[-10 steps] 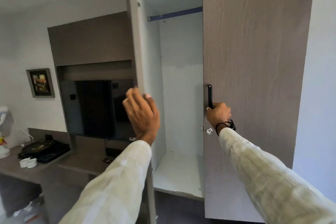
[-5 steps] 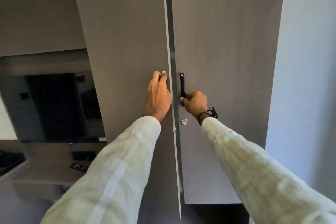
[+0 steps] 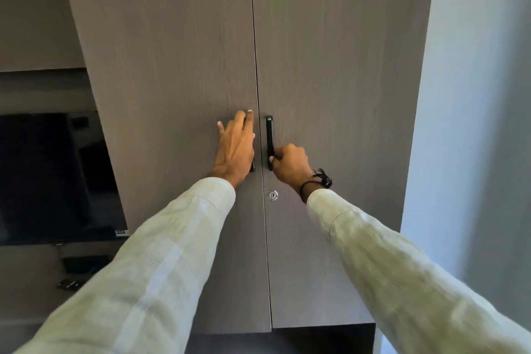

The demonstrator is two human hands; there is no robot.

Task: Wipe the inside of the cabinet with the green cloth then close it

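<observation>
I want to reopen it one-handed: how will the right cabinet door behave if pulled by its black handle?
The right door is a tall flat panel, so probably stiff and fairly heavy. It should swing rather than tip. The slim black handle, already in the right hand, looks smooth, maybe slippery. A keyhole below could mean a latch.

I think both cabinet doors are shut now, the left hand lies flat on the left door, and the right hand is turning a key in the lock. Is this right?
Not quite. In the head view the right hand grips the black handle of the right door; the lock below has no key. Both doors are shut, and the left hand lies flat on the left door.
</observation>
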